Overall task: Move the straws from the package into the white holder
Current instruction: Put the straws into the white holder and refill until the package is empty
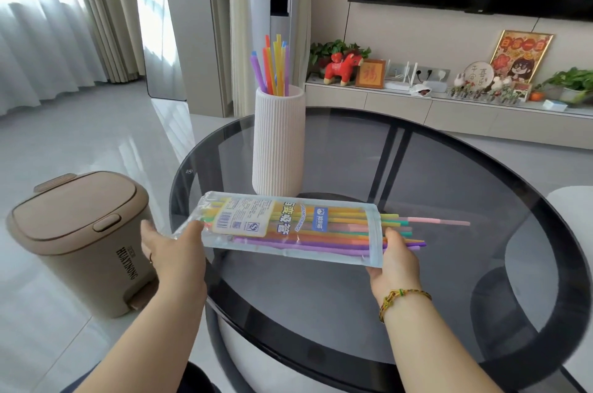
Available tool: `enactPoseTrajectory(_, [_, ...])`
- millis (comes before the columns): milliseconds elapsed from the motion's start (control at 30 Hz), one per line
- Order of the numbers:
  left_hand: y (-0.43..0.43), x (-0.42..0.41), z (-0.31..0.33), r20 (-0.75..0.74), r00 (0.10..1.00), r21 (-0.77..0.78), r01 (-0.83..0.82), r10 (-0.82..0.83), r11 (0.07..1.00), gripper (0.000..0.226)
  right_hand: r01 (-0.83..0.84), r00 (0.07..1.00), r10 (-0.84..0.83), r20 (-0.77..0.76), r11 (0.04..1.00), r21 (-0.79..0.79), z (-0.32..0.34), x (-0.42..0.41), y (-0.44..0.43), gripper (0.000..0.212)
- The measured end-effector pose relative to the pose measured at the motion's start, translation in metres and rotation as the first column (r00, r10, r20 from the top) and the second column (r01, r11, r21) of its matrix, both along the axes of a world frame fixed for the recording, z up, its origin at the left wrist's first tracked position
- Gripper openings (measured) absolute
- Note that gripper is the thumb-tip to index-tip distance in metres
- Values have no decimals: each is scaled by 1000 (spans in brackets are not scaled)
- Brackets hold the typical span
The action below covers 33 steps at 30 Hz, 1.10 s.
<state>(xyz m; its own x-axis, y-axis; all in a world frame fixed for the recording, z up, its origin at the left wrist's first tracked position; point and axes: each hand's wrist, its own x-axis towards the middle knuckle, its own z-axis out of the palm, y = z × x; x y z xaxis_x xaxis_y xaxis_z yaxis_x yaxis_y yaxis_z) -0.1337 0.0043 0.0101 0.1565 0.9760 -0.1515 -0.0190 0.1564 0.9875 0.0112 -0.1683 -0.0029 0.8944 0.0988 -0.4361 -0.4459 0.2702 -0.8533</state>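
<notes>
- Over the near part of the dark glass table point(449, 200), I held the straw package point(288, 229) flat and crosswise. I judged it to be clear of the tabletop.
- My left hand point(175, 251) gripped the sealed left end of the package, thumb on the film and fingers tucked underneath.
- My right hand point(396, 259) was clamped on the open right end, thumb on top. The fingers below were hidden, so I could not tell whether they also pinched any straw.
- Just beyond the package, on the far left of the table, the ribbed white holder point(278, 142) stood upright.
- A small bunch of straws point(272, 67) already stood in it, their purple, orange, yellow and blue tops rising well above the rim.
- The packaged straws point(333, 227) made up the larger share. Their ends poked out of the package mouth to the right.
- One pink straw point(439, 221) reached out much farther than the others, its tip hanging over the glass.
- As I judged it, the job was started but less than half done, with more straws in the package than in the holder.
- What remained was to draw the rest out through the open end and stand them in the holder with the others.
- On the floor to the left stood a tan pedal bin point(80, 238) with its lid down.
</notes>
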Motion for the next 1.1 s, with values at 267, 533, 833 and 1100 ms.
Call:
enactPoseTrajectory(267, [-45,10,-13,-680,644,605,763,-351,227,87,-144,986,152,69,983,-112,-5,-8,5,27])
enactPoseTrajectory(533, [-58,38,-34,-911,407,402,912,-58,85,86,-217,966,243,90,948,-233,-8,-9,2,28])
enactPoseTrajectory(833, [-55,40,-33,-938,346,344,936,-16,75,68,-39,998,44,45,994,-101,8,14,-30,24])
enactPoseTrajectory(1100, [-57,40,-32,-929,369,365,926,-27,92,62,21,994,-54,94,945,327,6,10,-30,21])
